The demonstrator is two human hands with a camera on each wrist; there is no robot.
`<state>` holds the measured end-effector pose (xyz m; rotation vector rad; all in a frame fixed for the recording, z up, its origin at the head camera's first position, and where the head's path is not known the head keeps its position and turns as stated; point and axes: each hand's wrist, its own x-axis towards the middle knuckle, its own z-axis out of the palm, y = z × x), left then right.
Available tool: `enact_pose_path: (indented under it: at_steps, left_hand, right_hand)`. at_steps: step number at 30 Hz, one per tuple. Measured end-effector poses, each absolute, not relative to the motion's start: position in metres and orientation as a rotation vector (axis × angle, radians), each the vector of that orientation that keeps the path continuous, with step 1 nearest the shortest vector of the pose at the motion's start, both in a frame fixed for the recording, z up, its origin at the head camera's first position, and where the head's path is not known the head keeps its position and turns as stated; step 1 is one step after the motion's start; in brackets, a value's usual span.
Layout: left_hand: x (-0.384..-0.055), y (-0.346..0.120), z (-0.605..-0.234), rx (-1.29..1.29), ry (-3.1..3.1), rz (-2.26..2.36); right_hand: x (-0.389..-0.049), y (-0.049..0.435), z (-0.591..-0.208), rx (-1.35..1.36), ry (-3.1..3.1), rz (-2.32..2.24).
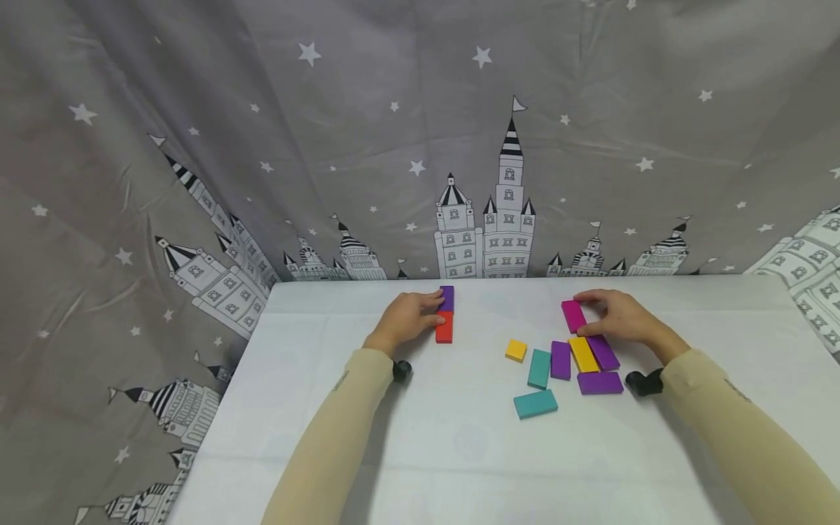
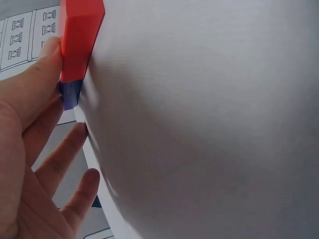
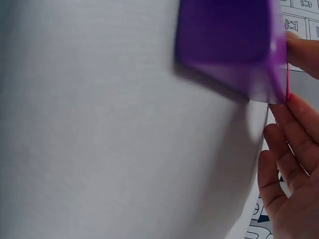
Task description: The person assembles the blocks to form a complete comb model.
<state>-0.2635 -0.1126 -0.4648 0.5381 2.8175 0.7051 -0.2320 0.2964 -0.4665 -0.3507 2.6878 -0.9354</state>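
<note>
At the back of the table a purple block and a red block lie end to end. My left hand touches them from the left, forefinger at the purple one and thumb against the side of the red block; its other fingers are extended. Farther right, my right hand pinches a magenta block between a fingertip at its far end and the thumb at its near end. Close below the thumb lie a yellow block and a slanted purple block, which looms large in the right wrist view.
Left of the right hand's group are an upright-lying purple block, two teal blocks and a small yellow square block. Another purple block lies nearer me. A grey castle-print curtain borders the white table.
</note>
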Motion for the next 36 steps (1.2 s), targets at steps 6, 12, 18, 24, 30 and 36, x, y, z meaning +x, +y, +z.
enact_pose_path:
  at_steps: [6,12,18,24,30,36]
  left_hand:
    - [-0.266,-0.113,-0.465,0.565,2.828,0.687]
    - [-0.267,-0.114,-0.464,0.565,2.829,0.685]
    - [-0.266,-0.114,-0.464,0.56,2.824,0.694]
    - [-0.266,-0.114,-0.465,0.559,2.823,0.71]
    - [-0.265,-0.113,-0.466,0.558,2.814,0.7]
    - [-0.264,-0.115,-0.466,0.56,2.815,0.701]
  right_hand:
    - [-0.23,0.296,-0.46,-0.345,2.724,-0.983]
    - [-0.225,0.285,-0.448,-0.339,2.74,-1.022]
    - [-0.216,0.266,-0.437,-0.337,2.753,-1.038]
    - [-0.209,0.247,-0.43,-0.324,2.753,-1.046]
    - [-0.201,0.233,-0.425,-0.316,2.737,-1.066]
    - [-0.197,0.222,-0.425,-0.353,2.733,-1.112]
